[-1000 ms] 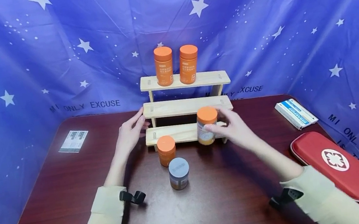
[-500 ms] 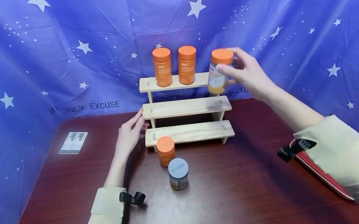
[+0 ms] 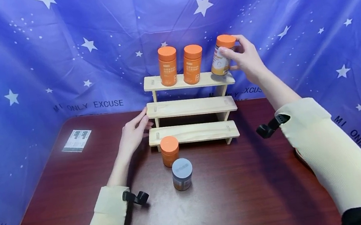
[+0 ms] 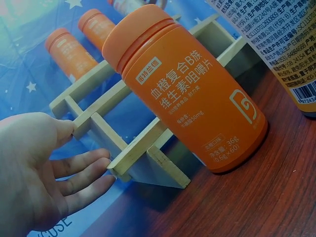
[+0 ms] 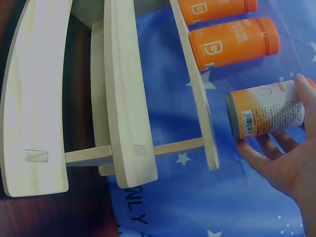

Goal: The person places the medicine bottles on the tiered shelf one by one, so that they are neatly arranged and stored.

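Observation:
My right hand (image 3: 248,58) grips a supplement bottle (image 3: 220,63) with an orange cap and a white and yellow label, tilted slightly just over the right end of the top tier of a wooden three-step rack (image 3: 190,106). In the right wrist view, a gap shows between the bottle's base and the top board. My left hand (image 3: 132,133) touches the rack's left end with extended fingers. Two orange bottles (image 3: 168,66) (image 3: 193,65) stand upright on the top tier. In front of the rack, another orange bottle (image 4: 190,94) and a grey-lidded jar (image 3: 182,175) stand on the table.
A white printed card (image 3: 77,140) lies at the table's left. The dark red table (image 3: 232,193) meets a blue star-patterned curtain (image 3: 107,53) behind and at both sides. My right sleeve (image 3: 321,143) covers most of what lies at the right.
My right hand has lifted the supplement bottle from in front of the bottom tier, up past the right side, to the top tier's right end. My left hand stays at the rack.

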A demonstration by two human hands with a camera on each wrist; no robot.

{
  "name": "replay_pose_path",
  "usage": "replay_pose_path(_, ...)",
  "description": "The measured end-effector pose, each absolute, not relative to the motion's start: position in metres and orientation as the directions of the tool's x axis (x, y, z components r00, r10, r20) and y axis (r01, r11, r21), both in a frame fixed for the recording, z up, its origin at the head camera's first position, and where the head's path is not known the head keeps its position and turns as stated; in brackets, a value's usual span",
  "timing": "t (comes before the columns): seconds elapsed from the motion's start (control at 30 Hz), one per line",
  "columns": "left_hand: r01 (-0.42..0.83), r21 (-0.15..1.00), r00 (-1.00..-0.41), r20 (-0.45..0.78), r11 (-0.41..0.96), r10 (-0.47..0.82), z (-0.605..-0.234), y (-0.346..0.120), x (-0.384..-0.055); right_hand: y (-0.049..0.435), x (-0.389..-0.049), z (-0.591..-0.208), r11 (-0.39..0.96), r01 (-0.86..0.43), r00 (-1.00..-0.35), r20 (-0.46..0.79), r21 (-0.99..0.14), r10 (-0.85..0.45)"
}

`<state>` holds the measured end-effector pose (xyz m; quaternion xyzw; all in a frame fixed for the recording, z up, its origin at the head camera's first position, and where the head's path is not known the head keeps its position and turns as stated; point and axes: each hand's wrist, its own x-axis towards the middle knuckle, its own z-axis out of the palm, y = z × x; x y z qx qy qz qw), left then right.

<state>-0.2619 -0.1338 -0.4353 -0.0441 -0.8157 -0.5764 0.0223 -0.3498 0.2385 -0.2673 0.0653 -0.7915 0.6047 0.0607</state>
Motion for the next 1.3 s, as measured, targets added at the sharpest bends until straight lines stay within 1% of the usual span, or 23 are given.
replay_pose_path(0.23,0.094,0.939,-0.995,0.083,0.330,0.047,-0.434,-0.134,-0.262,0.237,-0.359,-0.277,0.265,-0.164,-0.986,0.160,-0.950,-0.036)
replay_pose_path(0.33,0.096,0.940,-0.995,0.085,0.328,0.047,-0.435,-0.134,-0.263,0.235,-0.359,-0.280,0.282,-0.167,-0.986,0.159,-0.945,-0.052)
replay_pose_path(0.6,0.099,0.938,-0.995,0.088,0.332,0.049,-0.437,-0.134,-0.263,0.231,-0.359,-0.286,0.273,-0.150,-0.988,0.131,-0.950,-0.085)
replay_pose_path(0.83,0.098,0.941,-0.995,0.088,0.325,0.044,-0.437,-0.134,-0.264,0.230,-0.360,-0.287,0.253,-0.150,-0.987,0.131,-0.956,-0.092)
replay_pose_path(1.3,0.108,0.938,-0.994,0.098,0.328,0.047,-0.436,-0.133,-0.264,0.232,-0.358,-0.290,0.296,-0.183,-0.981,0.156,-0.937,-0.111)
